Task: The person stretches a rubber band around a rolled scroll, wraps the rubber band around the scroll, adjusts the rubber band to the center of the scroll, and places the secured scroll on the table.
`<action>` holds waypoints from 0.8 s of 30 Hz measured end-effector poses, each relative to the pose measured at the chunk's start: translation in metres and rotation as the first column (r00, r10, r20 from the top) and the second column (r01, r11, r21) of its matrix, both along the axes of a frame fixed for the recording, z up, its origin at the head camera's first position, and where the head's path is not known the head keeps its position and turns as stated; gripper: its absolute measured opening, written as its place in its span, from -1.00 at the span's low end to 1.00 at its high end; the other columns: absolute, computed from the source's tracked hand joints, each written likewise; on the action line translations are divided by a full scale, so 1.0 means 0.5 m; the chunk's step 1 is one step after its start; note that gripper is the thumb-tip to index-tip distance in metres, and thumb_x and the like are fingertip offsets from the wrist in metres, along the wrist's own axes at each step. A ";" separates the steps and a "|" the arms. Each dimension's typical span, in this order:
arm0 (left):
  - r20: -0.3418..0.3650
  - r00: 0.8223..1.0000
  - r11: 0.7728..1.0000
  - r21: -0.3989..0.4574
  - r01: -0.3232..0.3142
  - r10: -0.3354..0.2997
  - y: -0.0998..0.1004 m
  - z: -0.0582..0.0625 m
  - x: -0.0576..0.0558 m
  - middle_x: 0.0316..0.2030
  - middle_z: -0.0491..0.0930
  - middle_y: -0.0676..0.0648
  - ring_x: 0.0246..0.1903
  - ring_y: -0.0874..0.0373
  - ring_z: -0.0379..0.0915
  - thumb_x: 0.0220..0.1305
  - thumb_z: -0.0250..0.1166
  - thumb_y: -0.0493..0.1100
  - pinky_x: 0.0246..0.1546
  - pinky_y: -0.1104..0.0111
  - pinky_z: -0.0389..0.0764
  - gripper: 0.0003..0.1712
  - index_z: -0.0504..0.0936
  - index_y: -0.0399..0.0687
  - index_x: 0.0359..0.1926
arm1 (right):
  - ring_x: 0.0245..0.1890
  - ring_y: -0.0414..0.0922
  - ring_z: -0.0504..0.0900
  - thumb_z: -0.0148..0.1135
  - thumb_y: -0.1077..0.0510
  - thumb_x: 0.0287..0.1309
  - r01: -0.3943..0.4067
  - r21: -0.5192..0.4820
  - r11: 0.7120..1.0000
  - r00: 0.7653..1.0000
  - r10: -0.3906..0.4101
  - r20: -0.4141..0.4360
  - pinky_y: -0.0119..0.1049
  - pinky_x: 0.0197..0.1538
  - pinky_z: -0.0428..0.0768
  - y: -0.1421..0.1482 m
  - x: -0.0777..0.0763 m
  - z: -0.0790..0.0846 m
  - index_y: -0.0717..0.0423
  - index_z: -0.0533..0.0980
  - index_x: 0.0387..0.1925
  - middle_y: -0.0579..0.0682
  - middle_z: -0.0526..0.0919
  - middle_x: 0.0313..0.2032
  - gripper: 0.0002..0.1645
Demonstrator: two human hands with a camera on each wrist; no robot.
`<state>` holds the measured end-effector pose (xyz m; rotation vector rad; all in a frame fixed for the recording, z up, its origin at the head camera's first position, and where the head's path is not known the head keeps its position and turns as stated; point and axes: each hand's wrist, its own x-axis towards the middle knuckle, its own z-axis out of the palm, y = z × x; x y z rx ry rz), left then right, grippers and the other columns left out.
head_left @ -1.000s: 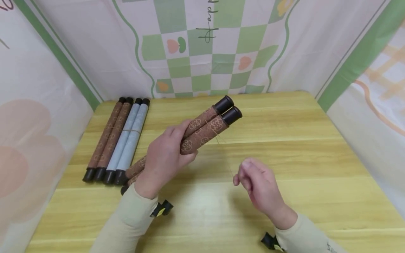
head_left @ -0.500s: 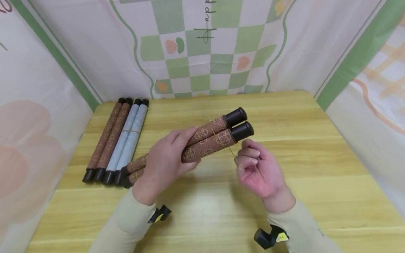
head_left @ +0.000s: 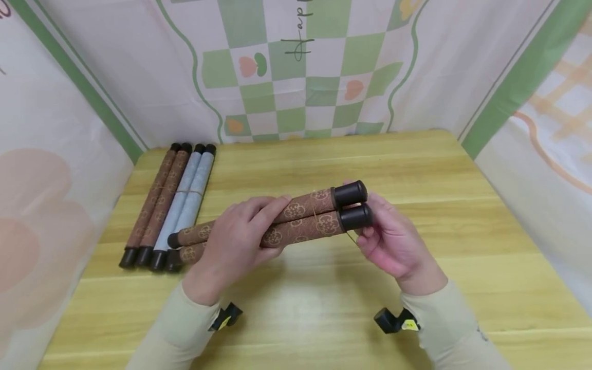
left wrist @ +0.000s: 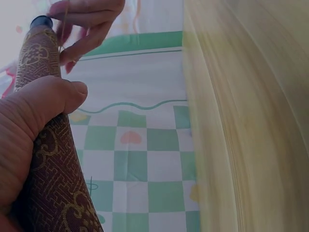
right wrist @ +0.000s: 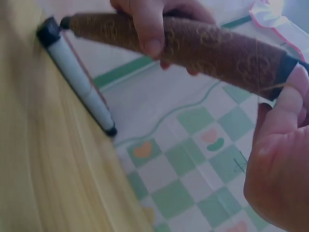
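Observation:
My left hand [head_left: 236, 239] grips a brown scroll with gold flower patterns [head_left: 300, 231], rolled from both ends into two side-by-side rolls with black end caps. It is held above the table, tilted slightly up to the right. A thin tan rubber band [head_left: 316, 220] crosses both rolls near the right end and stretches to my right hand [head_left: 398, 241]. That hand is right at the black caps, its fingers curled on the band, some hidden behind the caps. In the right wrist view the band [right wrist: 277, 88] runs to the thumb.
On the left of the wooden table [head_left: 305, 329] lie a second brown scroll [head_left: 159, 205] and a pale blue scroll [head_left: 187, 200], side by side. A rubber band circles the blue one's middle. Printed cloth [head_left: 319, 92] walls the back and sides.
The scroll's right end has swung lower and toward the right. My right hand has moved up from below to the end caps, and the stretch of band between has shortened.

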<state>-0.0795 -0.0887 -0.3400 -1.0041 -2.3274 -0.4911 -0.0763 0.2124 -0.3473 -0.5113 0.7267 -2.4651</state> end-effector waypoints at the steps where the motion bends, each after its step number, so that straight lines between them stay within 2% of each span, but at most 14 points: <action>1: 0.001 1.000 1.000 -0.008 0.003 -0.003 -0.002 0.000 0.000 0.10 0.67 -0.15 -0.03 -0.07 0.68 -0.07 0.65 -0.11 -0.04 0.02 0.71 -0.04 0.48 -0.03 0.41 | -0.38 -0.30 0.79 -0.35 0.09 0.71 0.008 0.055 0.998 1.000 -0.008 -0.009 -0.43 -0.21 0.74 0.004 0.000 0.005 0.05 0.44 0.44 0.02 0.80 -0.17 -0.46; 3: 0.001 1.000 1.000 -0.030 0.005 -0.005 -0.005 -0.001 0.001 0.10 0.67 -0.15 -0.03 -0.07 0.68 -0.08 0.66 -0.09 -0.04 0.02 0.70 -0.02 0.48 -0.02 0.42 | -0.42 -0.31 0.78 -0.33 0.03 0.71 0.022 0.164 0.986 0.999 -0.017 -0.031 -0.46 -0.27 0.72 0.012 -0.001 0.013 -0.01 0.36 0.51 -0.02 0.81 -0.15 -0.45; 5: 0.003 1.000 0.998 -0.055 0.008 -0.008 -0.007 -0.002 0.001 0.09 0.68 -0.14 -0.03 -0.07 0.68 -0.08 0.67 -0.08 -0.04 0.01 0.70 -0.01 0.49 -0.01 0.42 | -0.44 -0.29 0.78 -0.31 0.02 0.70 0.046 0.274 0.961 0.997 -0.028 -0.068 -0.46 -0.30 0.70 0.017 0.000 0.022 -0.06 0.31 0.54 -0.01 0.78 -0.06 -0.45; 7: 0.000 1.000 0.996 -0.087 0.015 -0.015 -0.008 -0.003 -0.001 0.09 0.68 -0.13 -0.04 -0.06 0.68 -0.09 0.68 -0.06 -0.04 0.01 0.70 -0.01 0.49 0.00 0.42 | -0.48 -0.26 0.75 -0.23 0.02 0.69 0.097 0.410 0.907 0.992 -0.057 -0.109 -0.45 -0.34 0.69 0.018 0.000 0.031 -0.12 0.32 0.53 0.05 0.67 0.08 -0.47; 9: -0.017 1.000 0.993 -0.118 0.022 -0.025 -0.008 -0.003 -0.002 0.07 0.68 -0.14 -0.07 -0.06 0.68 -0.07 0.68 -0.06 -0.06 0.01 0.71 -0.03 0.51 -0.01 0.42 | -0.50 -0.23 0.72 -0.14 0.06 0.67 0.157 0.544 0.824 0.984 -0.082 -0.160 -0.40 -0.38 0.70 0.016 0.001 0.038 -0.12 0.32 0.52 0.16 0.52 0.16 -0.49; 11: -0.041 0.998 0.989 -0.142 0.032 -0.039 -0.007 -0.003 -0.004 0.07 0.69 -0.14 -0.08 -0.07 0.69 -0.06 0.67 -0.06 -0.08 0.01 0.72 -0.05 0.52 -0.03 0.40 | -0.52 -0.17 0.70 -0.02 0.09 0.62 0.202 0.660 0.724 0.976 -0.089 -0.201 -0.33 -0.42 0.72 0.011 0.002 0.044 -0.13 0.32 0.51 0.24 0.42 0.15 -0.48; 14: -0.077 0.996 0.984 -0.173 0.033 -0.046 -0.003 -0.003 -0.004 0.07 0.68 -0.14 -0.11 -0.07 0.69 -0.06 0.67 -0.06 -0.12 0.02 0.72 -0.06 0.51 -0.03 0.39 | -0.53 -0.06 0.70 0.13 0.10 0.55 0.237 0.775 0.585 0.967 -0.068 -0.245 -0.23 -0.45 0.72 0.003 0.001 0.050 -0.09 0.29 0.51 0.31 0.41 0.09 -0.41; 16: -0.095 0.995 0.981 -0.193 0.025 -0.044 0.000 -0.003 -0.002 0.07 0.68 -0.14 -0.10 -0.08 0.70 -0.10 0.71 -0.04 -0.12 0.02 0.73 -0.01 0.50 -0.02 0.40 | -0.54 -0.01 0.70 0.23 0.09 0.48 0.241 0.821 0.518 0.967 -0.056 -0.249 -0.19 -0.46 0.71 -0.001 -0.002 0.050 -0.09 0.30 0.49 0.32 0.43 0.04 -0.37; 17: -0.101 0.994 0.979 -0.203 0.018 -0.039 0.001 -0.003 -0.002 0.07 0.67 -0.14 -0.10 -0.08 0.70 -0.11 0.72 -0.03 -0.12 0.02 0.72 0.01 0.49 -0.01 0.40 | -0.55 0.00 0.70 0.27 0.09 0.45 0.240 0.835 0.496 0.968 -0.054 -0.246 -0.17 -0.46 0.71 -0.002 -0.003 0.050 -0.08 0.31 0.48 0.32 0.44 0.03 -0.34; 19: -0.113 0.993 0.976 -0.218 0.004 -0.029 0.003 -0.004 -0.001 0.07 0.67 -0.15 -0.10 -0.08 0.70 -0.14 0.73 -0.02 -0.11 0.02 0.72 0.04 0.48 0.00 0.41 | -0.55 0.00 0.69 0.34 0.09 0.39 0.229 0.853 0.469 0.972 -0.061 -0.228 -0.17 -0.45 0.71 -0.005 -0.006 0.049 -0.07 0.32 0.47 0.33 0.44 0.02 -0.30; 24: -0.156 0.988 0.972 -0.234 -0.031 -0.006 0.009 -0.009 0.000 0.02 0.70 -0.15 -0.14 -0.07 0.72 0.03 0.64 -0.09 -0.13 0.05 0.74 -0.11 0.49 0.00 0.40 | -0.58 -0.04 0.66 0.43 0.09 0.29 0.209 0.870 0.447 0.978 -0.094 -0.187 -0.22 -0.48 0.69 -0.011 -0.013 0.042 -0.05 0.35 0.46 0.32 0.45 -0.02 -0.24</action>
